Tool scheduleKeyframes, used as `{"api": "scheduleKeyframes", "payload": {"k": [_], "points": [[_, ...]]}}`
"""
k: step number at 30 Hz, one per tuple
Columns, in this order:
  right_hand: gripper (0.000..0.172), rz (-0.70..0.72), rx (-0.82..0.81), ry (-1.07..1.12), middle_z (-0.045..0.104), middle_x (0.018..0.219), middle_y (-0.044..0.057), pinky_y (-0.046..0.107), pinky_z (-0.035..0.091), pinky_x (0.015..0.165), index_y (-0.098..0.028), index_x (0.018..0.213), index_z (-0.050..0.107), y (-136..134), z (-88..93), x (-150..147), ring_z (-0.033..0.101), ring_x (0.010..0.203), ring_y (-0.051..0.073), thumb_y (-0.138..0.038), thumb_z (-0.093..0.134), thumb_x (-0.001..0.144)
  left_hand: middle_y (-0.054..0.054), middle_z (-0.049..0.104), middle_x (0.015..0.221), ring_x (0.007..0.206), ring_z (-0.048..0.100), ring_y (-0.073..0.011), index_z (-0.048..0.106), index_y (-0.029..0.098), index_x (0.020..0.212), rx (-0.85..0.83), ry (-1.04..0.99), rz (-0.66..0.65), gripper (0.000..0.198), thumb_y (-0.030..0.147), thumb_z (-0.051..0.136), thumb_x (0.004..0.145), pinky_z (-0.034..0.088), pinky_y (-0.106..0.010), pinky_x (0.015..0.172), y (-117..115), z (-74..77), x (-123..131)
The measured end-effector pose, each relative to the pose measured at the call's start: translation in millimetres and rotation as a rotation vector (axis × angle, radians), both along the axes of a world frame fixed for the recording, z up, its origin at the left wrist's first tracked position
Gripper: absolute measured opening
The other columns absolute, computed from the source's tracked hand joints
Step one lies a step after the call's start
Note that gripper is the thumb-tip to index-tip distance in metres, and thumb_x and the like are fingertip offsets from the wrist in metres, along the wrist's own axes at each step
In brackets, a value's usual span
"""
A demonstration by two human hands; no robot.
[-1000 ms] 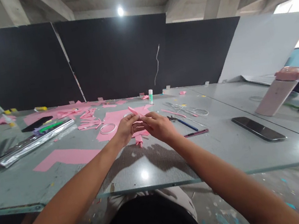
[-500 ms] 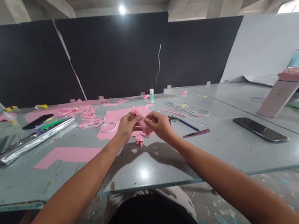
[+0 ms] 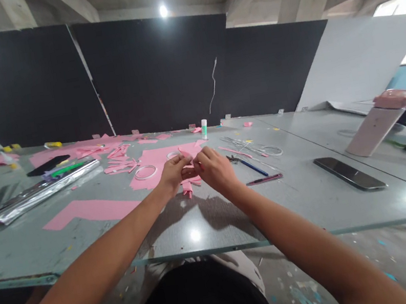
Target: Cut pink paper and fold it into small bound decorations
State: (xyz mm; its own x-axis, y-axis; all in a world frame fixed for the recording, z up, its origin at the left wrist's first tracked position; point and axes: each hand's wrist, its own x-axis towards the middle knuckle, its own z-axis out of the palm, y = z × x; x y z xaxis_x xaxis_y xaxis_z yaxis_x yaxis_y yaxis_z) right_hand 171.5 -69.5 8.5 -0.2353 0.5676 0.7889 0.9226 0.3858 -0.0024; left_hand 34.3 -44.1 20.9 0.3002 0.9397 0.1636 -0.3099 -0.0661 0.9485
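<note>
Between my two hands is a small piece of pink paper [image 3: 185, 152], mostly covered by my fingers. My left hand [image 3: 174, 174] pinches it from the left with thumb and fingers. Close against it, my right hand [image 3: 214, 169] has its fingertips closed on the paper's right side. Below them on the table lies a small folded pink paper piece [image 3: 187, 189]. A larger pink sheet [image 3: 149, 157] spreads behind my hands, with a white ring [image 3: 146, 172] resting on its left part.
Blue-handled pliers [image 3: 252, 167], a purple pen-like tool [image 3: 265, 179] and coiled wire [image 3: 273, 151] lie to the right. Farther right are a phone [image 3: 349, 173] and a pink bottle [image 3: 376, 130]. A glue stick [image 3: 204, 129] stands behind; a foil roll [image 3: 49, 190] lies left.
My right hand has turned over the pink paper, and its fingers now cover more of it. Less of the paper shows. The whole view has shifted slightly.
</note>
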Motion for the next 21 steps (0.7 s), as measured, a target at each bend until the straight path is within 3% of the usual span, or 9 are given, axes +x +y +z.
{"api": "scheduleKeyframes", "payload": {"k": [4,9,14,17,21], "points": [[0.023,0.003,0.011,-0.151,0.058,0.099,0.011,0.028,0.037,0.062,-0.02,0.102,0.063,-2,0.6,-1,0.049,0.084,0.021,-0.027,0.043,0.093,-0.001,0.064,0.07,0.059,0.064,-0.0117,0.058,0.014,0.075,-0.024,-0.095,0.025,0.023,0.03,0.072,0.068,0.053,-0.027,0.065,4,0.1,-3],[0.029,0.107,-0.019,-0.029,0.06,0.106,0.011,0.029,0.04,0.062,-0.024,0.113,0.062,-3,-0.2,-1,0.052,0.086,0.021,-0.03,0.043,0.092,0.0,0.063,0.068,0.058,0.062,-0.0104,0.057,0.013,0.073,0.007,-0.107,0.014,0.022,0.025,0.074,0.067,0.052,-0.026,0.063,6,3.3,-5],[0.026,0.384,-0.181,0.453,0.064,0.097,0.007,0.029,0.046,0.073,-0.02,0.104,0.064,5,-5.7,-3,0.057,0.084,0.017,-0.024,0.045,0.086,0.0,0.062,0.065,0.058,0.062,-0.0106,0.056,0.013,0.071,0.011,-0.072,0.077,0.027,0.031,0.076,0.065,0.052,-0.026,0.062,6,3.6,-5],[0.028,0.49,-0.372,0.784,0.065,0.085,0.003,0.028,0.047,0.067,-0.018,0.103,0.06,13,-8.8,-2,0.058,0.071,0.014,-0.026,0.051,0.078,0.001,0.059,0.061,0.056,0.06,-0.0107,0.056,0.014,0.067,0.071,-0.027,0.108,0.032,0.036,0.077,0.061,0.051,-0.025,0.059,9,0.9,-7],[0.033,0.613,-0.568,0.974,0.061,0.069,-0.001,0.025,0.043,0.058,-0.015,0.095,0.06,17,-9.8,1,0.053,0.057,0.011,-0.039,0.056,0.072,0.002,0.056,0.059,0.055,0.056,-0.009,0.057,0.015,0.063,0.158,0.048,0.135,0.035,0.04,0.08,0.054,0.048,-0.023,0.056,15,-3.1,-9]]}}
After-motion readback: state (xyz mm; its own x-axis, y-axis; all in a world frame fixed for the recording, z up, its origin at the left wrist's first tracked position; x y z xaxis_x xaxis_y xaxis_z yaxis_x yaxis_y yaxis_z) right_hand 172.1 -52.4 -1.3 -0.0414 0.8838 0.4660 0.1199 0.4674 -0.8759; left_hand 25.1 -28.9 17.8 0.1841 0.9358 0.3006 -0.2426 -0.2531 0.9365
